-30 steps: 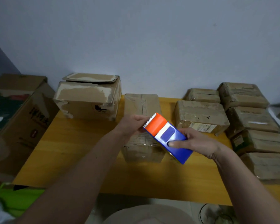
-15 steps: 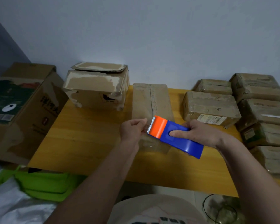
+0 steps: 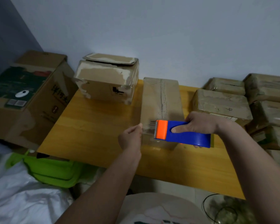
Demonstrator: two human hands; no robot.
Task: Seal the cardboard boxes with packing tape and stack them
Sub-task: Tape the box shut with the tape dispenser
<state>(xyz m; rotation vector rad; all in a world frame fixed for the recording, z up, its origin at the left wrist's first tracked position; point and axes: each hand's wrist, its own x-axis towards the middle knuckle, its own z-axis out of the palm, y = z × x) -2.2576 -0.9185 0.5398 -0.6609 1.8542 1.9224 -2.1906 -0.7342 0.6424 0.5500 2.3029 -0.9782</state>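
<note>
Right hand (image 3: 199, 125) grasps tape dispenser (image 3: 183, 134), blade at 9 o'clock; left hand (image 3: 130, 139) pinches pulled tape end; long box (image 3: 162, 102) beneath, axis 12-to-6 across tape; left hand nearer its near end.

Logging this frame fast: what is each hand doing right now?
Left hand: pinches the pulled-out end of the clear packing tape.
Right hand: grips the blue and orange tape dispenser over the long cardboard box.
</note>
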